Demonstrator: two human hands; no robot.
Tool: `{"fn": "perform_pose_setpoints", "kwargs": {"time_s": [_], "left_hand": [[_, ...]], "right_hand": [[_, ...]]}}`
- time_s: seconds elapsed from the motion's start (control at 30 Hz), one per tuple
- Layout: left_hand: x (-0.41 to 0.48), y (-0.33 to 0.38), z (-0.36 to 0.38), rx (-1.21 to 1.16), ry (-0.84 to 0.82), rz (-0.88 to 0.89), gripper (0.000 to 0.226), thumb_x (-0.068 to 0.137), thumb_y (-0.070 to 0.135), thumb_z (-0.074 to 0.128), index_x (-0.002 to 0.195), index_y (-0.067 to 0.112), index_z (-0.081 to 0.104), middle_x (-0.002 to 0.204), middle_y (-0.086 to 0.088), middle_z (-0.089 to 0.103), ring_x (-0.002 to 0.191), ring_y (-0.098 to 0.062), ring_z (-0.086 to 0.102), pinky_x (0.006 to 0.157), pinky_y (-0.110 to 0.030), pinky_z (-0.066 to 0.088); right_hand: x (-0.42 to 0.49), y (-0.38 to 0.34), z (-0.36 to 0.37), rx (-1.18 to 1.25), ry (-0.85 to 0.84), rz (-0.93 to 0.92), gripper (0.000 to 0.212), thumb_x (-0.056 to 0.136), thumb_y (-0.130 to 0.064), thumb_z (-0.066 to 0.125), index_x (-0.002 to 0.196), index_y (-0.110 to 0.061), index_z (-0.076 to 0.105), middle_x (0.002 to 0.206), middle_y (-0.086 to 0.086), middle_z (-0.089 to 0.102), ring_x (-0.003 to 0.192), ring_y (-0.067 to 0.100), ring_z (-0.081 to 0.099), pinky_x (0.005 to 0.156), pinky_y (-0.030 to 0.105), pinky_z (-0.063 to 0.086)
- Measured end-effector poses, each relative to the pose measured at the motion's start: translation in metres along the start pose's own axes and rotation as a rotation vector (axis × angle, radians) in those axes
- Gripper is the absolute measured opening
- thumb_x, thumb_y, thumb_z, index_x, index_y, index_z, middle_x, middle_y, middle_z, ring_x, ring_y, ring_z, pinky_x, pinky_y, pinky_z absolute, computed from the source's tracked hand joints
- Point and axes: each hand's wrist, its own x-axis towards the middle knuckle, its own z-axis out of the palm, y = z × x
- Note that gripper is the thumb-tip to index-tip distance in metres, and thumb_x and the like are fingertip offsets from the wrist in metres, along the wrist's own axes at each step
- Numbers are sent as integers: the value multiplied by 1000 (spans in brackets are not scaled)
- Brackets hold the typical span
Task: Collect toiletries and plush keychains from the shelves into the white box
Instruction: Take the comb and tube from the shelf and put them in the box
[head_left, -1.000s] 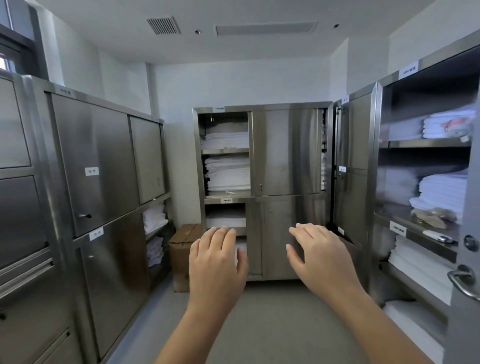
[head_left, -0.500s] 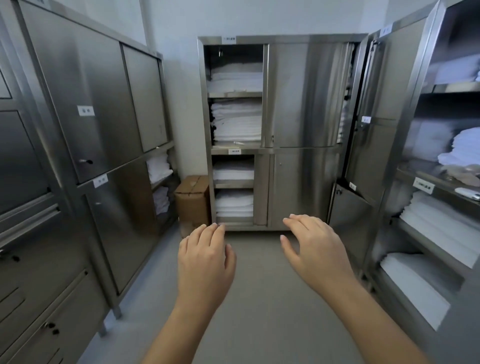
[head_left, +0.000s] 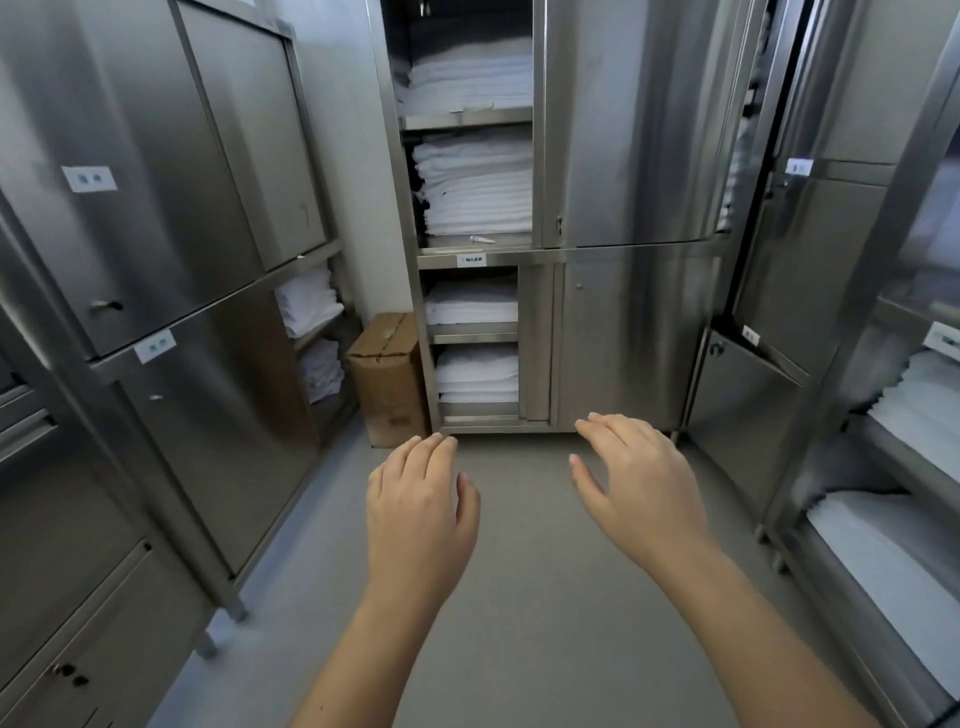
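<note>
My left hand and my right hand are held out in front of me over the grey floor, palms down, fingers loosely spread, both holding nothing. Ahead stands a steel cabinet whose open left side shows shelves of folded white linen. A small white tube-like item lies on the shelf edge below the linen stack. No white box and no plush keychain is in view.
Steel cabinets line the left wall, with white linen on open shelves near the corner. A brown cardboard carton stands on the floor beside the far cabinet. Open steel shelving with white linen runs along the right.
The view has tilted downward and closed in on the far cabinet; the ceiling and upper shelves have left the frame. Both hands keep the same open pose ahead of me.
</note>
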Motion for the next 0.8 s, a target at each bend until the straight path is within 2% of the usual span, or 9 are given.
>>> {"fn": "perform_pose_setpoints", "kwargs": {"time_s": [0.23, 0.5, 0.67, 0.8], "left_hand": [[58, 22, 64, -46, -43, -20, 33, 82, 9, 60, 114, 4, 61, 115, -12, 65, 115, -30, 54, 94, -43, 41], [108, 16, 135, -120, -111, 8, 32, 79, 6, 63, 111, 2, 62, 113, -12, 66, 113, -31, 56, 92, -43, 42], [165, -25, 178, -177, -117, -42, 33, 82, 8, 60, 115, 5, 60, 117, -9, 64, 117, -28, 53, 95, -44, 40], [230, -76, 205, -180, -46, -58, 32, 79, 4, 63, 111, 2, 62, 112, -13, 66, 112, -32, 56, 92, -46, 43]], "right_hand": [[47, 69, 28, -21, -11, 74, 29, 74, -11, 71, 101, -3, 66, 103, 14, 69, 97, 31, 63, 83, 44, 49], [81, 108, 77, -71, -82, 139, 31, 70, -11, 75, 100, -3, 67, 100, 12, 70, 94, 29, 65, 81, 42, 51], [135, 108, 127, -98, -117, 143, 31, 69, -11, 76, 98, -5, 68, 100, 10, 70, 92, 28, 66, 80, 42, 51], [201, 102, 184, -78, -116, 161, 30, 76, -14, 70, 105, -6, 66, 108, 10, 67, 101, 28, 62, 86, 44, 49]]}}
